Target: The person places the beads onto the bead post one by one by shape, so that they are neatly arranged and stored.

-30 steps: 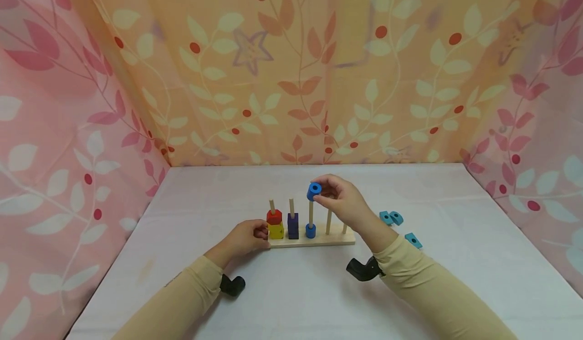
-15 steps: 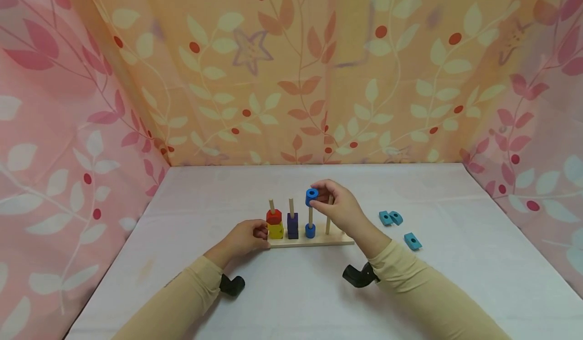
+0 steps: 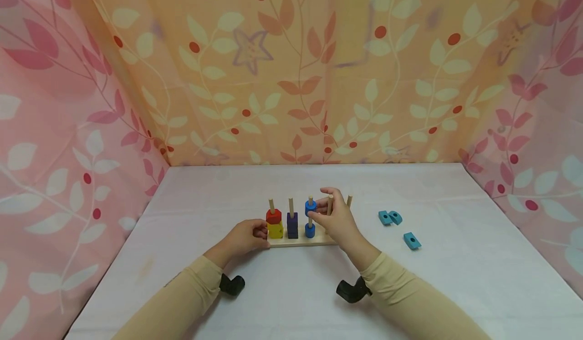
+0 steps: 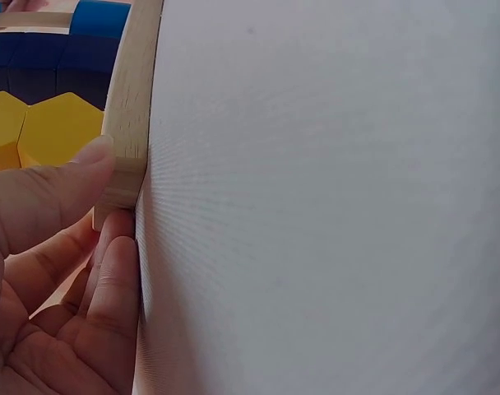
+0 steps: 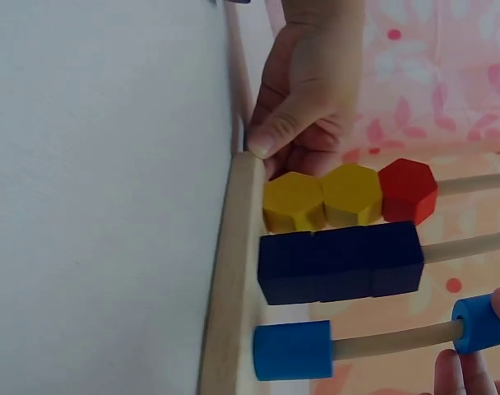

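Observation:
My right hand (image 3: 341, 223) pinches a blue cylinder bead (image 3: 310, 207) threaded on the middle peg. Below it, apart, another blue cylinder (image 5: 293, 351) sits at the peg's foot. My left hand (image 3: 246, 238) holds the left end of the wooden peg base (image 4: 131, 107), its thumb lying over the end in the left wrist view. On the leftmost peg a red hexagonal bead (image 5: 408, 191) tops two yellow hexagonal beads (image 5: 351, 195). Dark purple square blocks (image 5: 340, 262) fill much of the second peg. The base's right end is partly hidden behind my right hand.
Two bare pegs stand at the right, one of them (image 3: 349, 201) beyond my right hand. Several teal blocks lie to the right on the white table (image 3: 291, 294), one teal block (image 3: 412, 241) nearer the front. Patterned cloth (image 3: 300, 77) encloses the back and sides.
My right hand has come down and slightly left, sliding the blue cylinder from the peg's top to partway down; the peg tip now pokes out above it. My left hand has stayed put.

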A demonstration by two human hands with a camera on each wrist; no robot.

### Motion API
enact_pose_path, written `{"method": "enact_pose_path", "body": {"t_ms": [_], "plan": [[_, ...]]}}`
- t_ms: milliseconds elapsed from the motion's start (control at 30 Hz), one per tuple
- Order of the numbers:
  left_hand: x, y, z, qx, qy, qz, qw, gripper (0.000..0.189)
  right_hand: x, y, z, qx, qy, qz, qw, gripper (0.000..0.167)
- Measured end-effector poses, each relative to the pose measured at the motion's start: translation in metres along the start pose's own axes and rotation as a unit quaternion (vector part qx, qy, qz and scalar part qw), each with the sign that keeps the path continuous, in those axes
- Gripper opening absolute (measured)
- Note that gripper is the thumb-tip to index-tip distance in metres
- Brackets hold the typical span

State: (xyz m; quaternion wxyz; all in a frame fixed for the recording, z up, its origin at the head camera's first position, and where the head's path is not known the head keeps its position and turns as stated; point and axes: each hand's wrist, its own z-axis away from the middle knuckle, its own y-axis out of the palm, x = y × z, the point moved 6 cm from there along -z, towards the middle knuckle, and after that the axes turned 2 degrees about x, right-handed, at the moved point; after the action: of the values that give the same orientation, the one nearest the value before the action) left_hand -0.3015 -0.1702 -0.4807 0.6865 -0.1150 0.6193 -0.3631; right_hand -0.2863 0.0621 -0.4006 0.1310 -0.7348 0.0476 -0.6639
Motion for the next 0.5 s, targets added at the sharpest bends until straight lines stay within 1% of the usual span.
{"method": "enact_pose_path", "body": {"t_ms": [267,500], "plan": [[-0.002,0.0,0.002,0.003,0.003,-0.002,1.0,0.036,-0.018,0.005,0.0,-0.009,0.028,0.015,0.9995,0.031],[0.0,0.001,0.001,0.006,0.004,-0.011,0.9999,0.036,-0.029,0.007,0.001,-0.009,0.025,0.031,0.9992,0.025]]}}
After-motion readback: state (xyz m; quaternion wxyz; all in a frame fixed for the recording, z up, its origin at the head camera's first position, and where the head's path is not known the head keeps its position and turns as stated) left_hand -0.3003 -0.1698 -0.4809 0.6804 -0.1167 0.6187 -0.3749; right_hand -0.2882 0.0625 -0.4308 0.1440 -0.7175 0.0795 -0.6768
